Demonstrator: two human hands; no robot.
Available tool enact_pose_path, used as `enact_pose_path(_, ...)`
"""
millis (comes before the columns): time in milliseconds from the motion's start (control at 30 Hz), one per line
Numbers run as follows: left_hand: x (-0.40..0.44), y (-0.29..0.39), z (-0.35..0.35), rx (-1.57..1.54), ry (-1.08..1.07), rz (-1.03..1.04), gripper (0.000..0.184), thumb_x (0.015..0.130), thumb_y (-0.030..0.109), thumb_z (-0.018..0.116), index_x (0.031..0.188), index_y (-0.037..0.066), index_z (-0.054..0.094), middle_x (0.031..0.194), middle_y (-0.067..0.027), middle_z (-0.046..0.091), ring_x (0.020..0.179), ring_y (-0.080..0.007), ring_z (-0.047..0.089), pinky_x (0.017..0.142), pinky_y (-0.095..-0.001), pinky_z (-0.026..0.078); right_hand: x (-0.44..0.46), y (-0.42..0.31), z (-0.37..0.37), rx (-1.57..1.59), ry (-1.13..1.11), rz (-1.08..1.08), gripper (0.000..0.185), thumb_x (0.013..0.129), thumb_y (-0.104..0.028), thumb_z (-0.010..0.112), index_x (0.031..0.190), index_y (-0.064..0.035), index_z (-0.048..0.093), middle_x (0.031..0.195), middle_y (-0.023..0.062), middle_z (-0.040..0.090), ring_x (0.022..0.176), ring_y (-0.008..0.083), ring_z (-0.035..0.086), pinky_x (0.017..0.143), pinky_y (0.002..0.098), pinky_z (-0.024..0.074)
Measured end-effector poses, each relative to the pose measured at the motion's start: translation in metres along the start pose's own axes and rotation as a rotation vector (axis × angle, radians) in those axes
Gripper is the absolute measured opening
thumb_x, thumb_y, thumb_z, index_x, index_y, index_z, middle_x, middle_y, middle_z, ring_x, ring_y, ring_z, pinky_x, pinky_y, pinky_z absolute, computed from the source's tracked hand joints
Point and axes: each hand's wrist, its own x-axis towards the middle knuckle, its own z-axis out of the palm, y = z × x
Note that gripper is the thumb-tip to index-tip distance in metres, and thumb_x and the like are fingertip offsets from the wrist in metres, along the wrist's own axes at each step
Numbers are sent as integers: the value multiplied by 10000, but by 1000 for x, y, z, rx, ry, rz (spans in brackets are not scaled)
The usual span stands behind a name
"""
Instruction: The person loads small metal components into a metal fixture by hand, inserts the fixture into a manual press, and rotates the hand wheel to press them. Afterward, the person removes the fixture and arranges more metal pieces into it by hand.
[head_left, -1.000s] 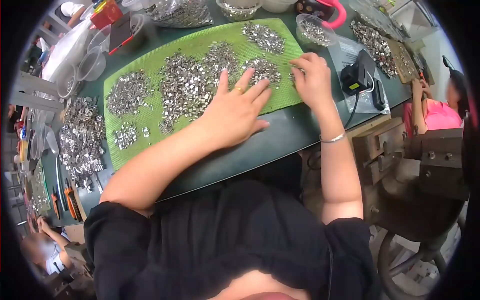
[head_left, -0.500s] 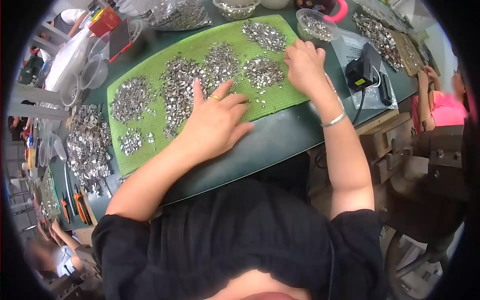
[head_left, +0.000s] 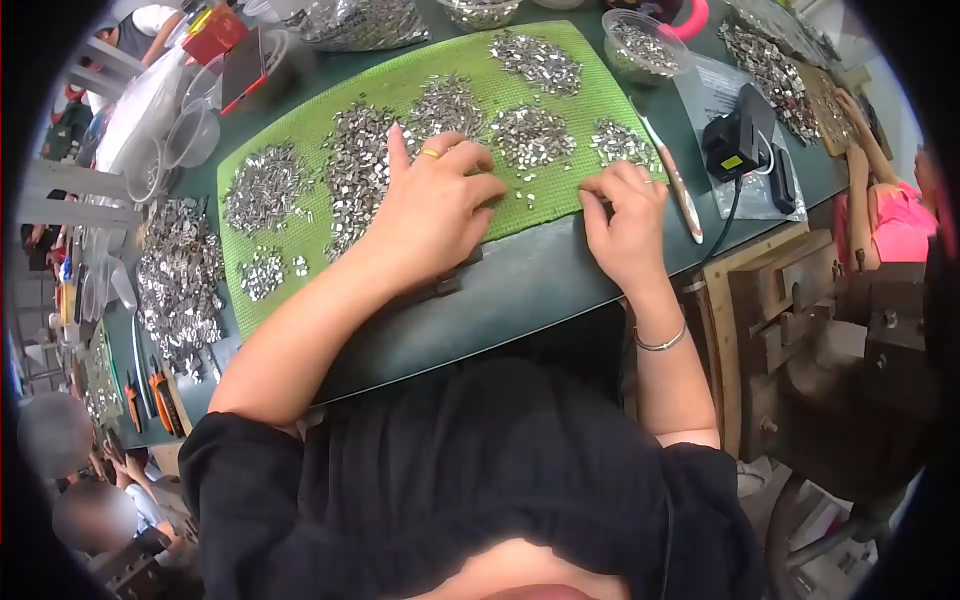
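Observation:
A green textured mat [head_left: 300,120] carries several piles of small shiny metal pieces. My left hand [head_left: 435,205] is over the mat's front edge, beside the large central pile [head_left: 355,180]. Its little finger sticks up apart and the other fingers are bent; no piece shows in it. At the mat's right front corner, my right hand [head_left: 630,215] has its fingers curled together, just below a small pile [head_left: 615,140]. Whether a piece is between those fingertips is hidden. A slim tool with a white and brown handle [head_left: 683,190] lies right of that hand.
Clear tubs of metal pieces [head_left: 640,50] stand behind the mat. A black device with a cable [head_left: 735,140] lies at right. Left are a heap of metal parts [head_left: 180,280] and orange-handled pliers [head_left: 165,400]. Other people sit at both sides.
My right hand has moved down toward me, from the mat's right edge to its front corner, uncovering a small pile and the slim tool. My left hand's fingers have bent more.

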Motion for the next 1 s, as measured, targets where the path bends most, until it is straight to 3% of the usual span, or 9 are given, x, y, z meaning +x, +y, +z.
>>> enact_pose_path(367,13,-1,13,31,25,-22,104,836,180,728,898,97,726,1063,-30,596,1167,-257,526,1071,-752,257,-2,1,-3,17,1,-4,116,765,-15,634,835,-83,695,840,25,604,865,245,563,809,386,332)
enact_pose_path(467,11,1,12,38,24,-38,112,836,170,718,884,69,714,1052,-47,593,1161,-268,532,1078,-729,273,-2,1,-5,0,-2,-22,88,778,-20,668,857,-52,689,853,49,629,855,239,589,794,357,345)
enact_pose_path(533,10,5,11,112,41,-29,111,841,140,681,879,39,706,1055,-75,596,1172,-287,532,1073,-718,289,-1,2,0,15,15,-5,65,796,-44,659,826,-89,695,833,26,611,851,246,574,791,397,332)
enact_pose_path(567,10,8,13,133,53,-40,110,839,88,629,874,15,702,1064,-114,601,1167,-312,534,1075,-697,303,0,3,1,10,7,-4,37,808,-60,670,815,-93,685,830,27,610,840,249,578,785,399,333)
enact_pose_path(633,11,11,17,202,32,-110,54,834,116,689,855,66,690,1091,-66,592,1155,-273,528,1056,-655,327,4,4,0,-2,-64,22,31,818,-62,666,813,-92,668,837,33,610,859,257,582,783,396,333)
enact_pose_path(733,2,5,12,110,75,-116,46,833,96,672,840,51,672,1034,-85,606,1081,-301,548,981,-560,398,11,4,-3,-85,-194,22,30,839,-58,658,848,-84,645,882,51,619,915,280,592,789,424,335)
enact_pose_path(800,-11,-4,3,-85,150,-66,58,825,77,681,851,35,650,933,-108,609,952,-340,571,836,-447,456,12,-10,-1,-112,-175,-75,53,835,-35,633,851,-84,620,876,70,593,895,299,575,787,437,335)
enact_pose_path(1000,-84,-8,-25,-279,91,-185,113,810,38,687,867,15,593,910,-130,613,897,-347,567,798,-434,452,-4,-86,34,219,-276,-432,108,776,-27,587,874,-67,561,921,93,545,882,295,533,788,413,373)
